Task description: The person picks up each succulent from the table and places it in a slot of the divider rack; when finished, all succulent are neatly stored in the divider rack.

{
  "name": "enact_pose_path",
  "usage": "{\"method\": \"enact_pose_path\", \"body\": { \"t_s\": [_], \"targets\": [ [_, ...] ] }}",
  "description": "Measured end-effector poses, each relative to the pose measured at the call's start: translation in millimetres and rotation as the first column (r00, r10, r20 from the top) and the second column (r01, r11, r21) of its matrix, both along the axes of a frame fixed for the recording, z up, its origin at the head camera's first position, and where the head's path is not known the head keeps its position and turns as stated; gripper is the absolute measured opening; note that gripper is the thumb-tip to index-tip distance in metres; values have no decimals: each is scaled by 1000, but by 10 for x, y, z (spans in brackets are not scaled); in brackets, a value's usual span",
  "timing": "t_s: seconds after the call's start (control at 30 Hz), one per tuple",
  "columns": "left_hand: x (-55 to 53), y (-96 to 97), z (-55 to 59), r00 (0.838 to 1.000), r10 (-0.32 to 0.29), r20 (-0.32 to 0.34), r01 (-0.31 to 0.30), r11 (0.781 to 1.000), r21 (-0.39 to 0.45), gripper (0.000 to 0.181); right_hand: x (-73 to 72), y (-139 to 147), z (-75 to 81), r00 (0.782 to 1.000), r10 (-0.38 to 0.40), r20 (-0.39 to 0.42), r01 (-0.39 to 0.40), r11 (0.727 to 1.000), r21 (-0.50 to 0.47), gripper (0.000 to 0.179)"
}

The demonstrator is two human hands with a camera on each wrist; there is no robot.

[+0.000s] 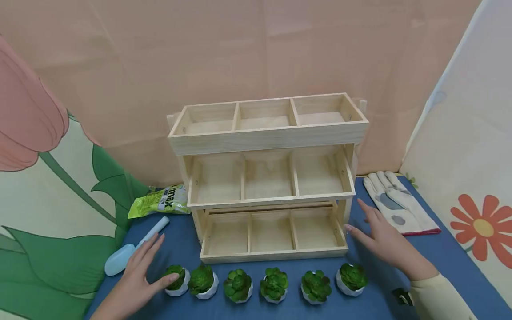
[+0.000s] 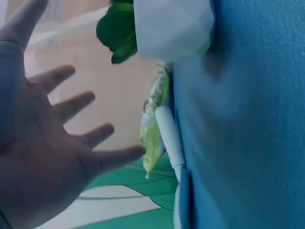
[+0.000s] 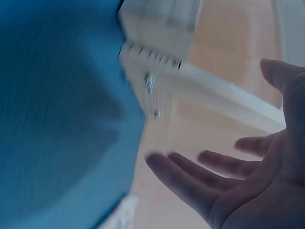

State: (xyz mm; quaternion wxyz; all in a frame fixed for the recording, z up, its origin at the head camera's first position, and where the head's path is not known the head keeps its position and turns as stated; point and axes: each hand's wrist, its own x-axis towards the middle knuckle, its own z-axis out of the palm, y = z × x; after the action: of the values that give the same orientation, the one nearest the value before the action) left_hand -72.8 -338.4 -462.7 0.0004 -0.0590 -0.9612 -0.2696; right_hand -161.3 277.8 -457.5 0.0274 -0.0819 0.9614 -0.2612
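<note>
My left hand hovers over the blue cloth with fingers spread and nothing in its grasp. Its thumb is close to the leftmost potted succulent, also large in the left wrist view as a white faceted pot; whether they touch I cannot tell. Beyond the fingers lies a light blue trowel. My right hand, empty and with loosely extended fingers, is beside the right end of a three-tier wooden shelf. White gloves lie just behind it. Several succulents in white pots form a row before the shelf.
A green-yellow bag rests against the shelf's left side. Each tier has three compartments. A pinkish backdrop stands behind, and a white panel with an orange flower borders the right. A small black object sits by the right sleeve.
</note>
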Motion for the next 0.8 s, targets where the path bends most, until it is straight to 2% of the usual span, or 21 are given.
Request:
{"method": "enact_pose_path", "body": {
  "t_s": [0.07,0.13,0.23,0.33,0.43,0.67,0.8],
  "targets": [
    [-5,-23,-2,997,-6,79,3,999,33,109,-21,-26,-6,998,-4,62,7,999,-53,105],
    [-15,-62,-11,982,-22,187,5,996,90,109,-50,-44,-28,993,1,120,12,994,-108,104],
    [-29,-142,-55,937,-85,337,6,973,231,108,-92,-60,-64,980,8,200,30,982,-184,100],
    [-40,-227,-136,888,-177,424,15,934,358,106,-121,-66,-108,968,29,249,33,970,-239,95],
    [-51,-283,-209,860,-242,450,34,906,422,104,-137,-79,-145,963,55,263,21,961,-276,89],
    [-119,-270,-231,844,-297,446,78,891,448,102,-183,-123,-180,950,73,303,24,952,-306,79],
    [-150,-273,-267,834,-306,458,73,885,459,95,-208,-113,-196,939,72,336,41,947,-318,80]
  ]
}}
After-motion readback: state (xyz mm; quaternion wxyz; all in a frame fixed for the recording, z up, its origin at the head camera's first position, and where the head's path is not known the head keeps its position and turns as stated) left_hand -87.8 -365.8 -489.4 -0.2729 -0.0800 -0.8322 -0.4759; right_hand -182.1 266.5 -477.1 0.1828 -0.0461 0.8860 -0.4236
